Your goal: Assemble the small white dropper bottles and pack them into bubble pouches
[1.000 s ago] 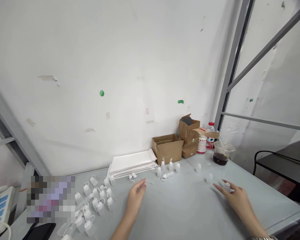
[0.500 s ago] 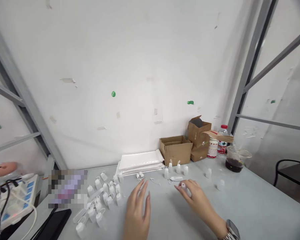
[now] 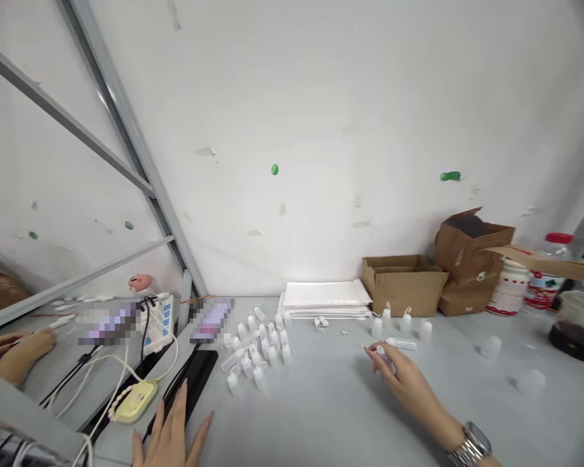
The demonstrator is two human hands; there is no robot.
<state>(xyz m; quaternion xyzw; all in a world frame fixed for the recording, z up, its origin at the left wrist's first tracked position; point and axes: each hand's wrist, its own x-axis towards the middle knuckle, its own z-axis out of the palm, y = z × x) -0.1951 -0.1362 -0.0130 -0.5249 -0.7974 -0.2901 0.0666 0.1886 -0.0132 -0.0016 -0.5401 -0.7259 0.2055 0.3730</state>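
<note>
"Head view: why does the right hand (image 3: 405, 381) pinch a small bottle (image 3: 380, 351) over the tabletop (image 3: 331, 408)?"
"Maybe so it won't slip. The left hand (image 3: 168, 433) is spread wide over the black slab (image 3: 203, 373)."
"Why are other bottles (image 3: 260, 377) bunched?"
"Maybe to keep them together."

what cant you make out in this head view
All in the head view:
Small bottle: body mostly hidden by the right hand.
Left hand: wrist cut off by the bottom edge.
Plastic cup: cut off by the right edge.
Far-right bottle: blurred, top unclear.
</note>
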